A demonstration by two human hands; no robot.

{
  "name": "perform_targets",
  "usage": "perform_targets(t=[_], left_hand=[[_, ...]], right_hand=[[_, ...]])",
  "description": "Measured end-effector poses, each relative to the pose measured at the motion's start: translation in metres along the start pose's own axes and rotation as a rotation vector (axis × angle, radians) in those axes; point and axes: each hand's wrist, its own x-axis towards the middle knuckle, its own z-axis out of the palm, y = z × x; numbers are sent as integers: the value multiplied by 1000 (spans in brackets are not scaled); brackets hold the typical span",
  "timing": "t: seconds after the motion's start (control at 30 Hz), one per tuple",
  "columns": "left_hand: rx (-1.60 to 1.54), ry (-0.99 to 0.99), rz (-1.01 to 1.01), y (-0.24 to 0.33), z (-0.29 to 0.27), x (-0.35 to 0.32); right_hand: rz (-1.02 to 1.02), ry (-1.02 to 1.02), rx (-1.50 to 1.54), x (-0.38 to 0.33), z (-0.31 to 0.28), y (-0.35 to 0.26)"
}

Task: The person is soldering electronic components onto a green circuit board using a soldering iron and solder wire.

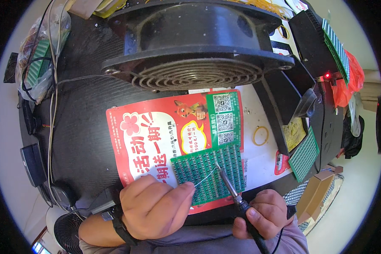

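Observation:
A green circuit board panel covered in rows of small components lies on a red and white printed sheet. My right hand is closed around the black handle of a soldering iron, whose tip points at the middle of the panel. Between the pinched fingers of my left hand is a thin strand of solder wire. The wire runs up toward the iron's tip. Whether the two touch is too small to tell. A black watch sits on my left wrist.
A large black fan with a ring grille stands just beyond the sheet. To its right are a black soldering iron stand with a yellow sponge and another green panel. Cables run down the left side.

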Motion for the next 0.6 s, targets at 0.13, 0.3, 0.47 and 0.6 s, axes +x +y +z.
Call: perform_targets(t=[0.13, 0.3, 0.47, 0.6], left_hand=[[-3, -5, -11, 1, 0, 1], [0, 8, -15, 0, 3, -3], [-9, -30, -35, 3, 1, 1], [-4, -42, -39, 4, 1, 1]], right_hand=[[2, -12, -2, 0, -2, 0], [19, 3, -4, 1, 0, -1], [7, 32, -17, 0, 1, -1], [-4, 21, -7, -1, 0, 0]])
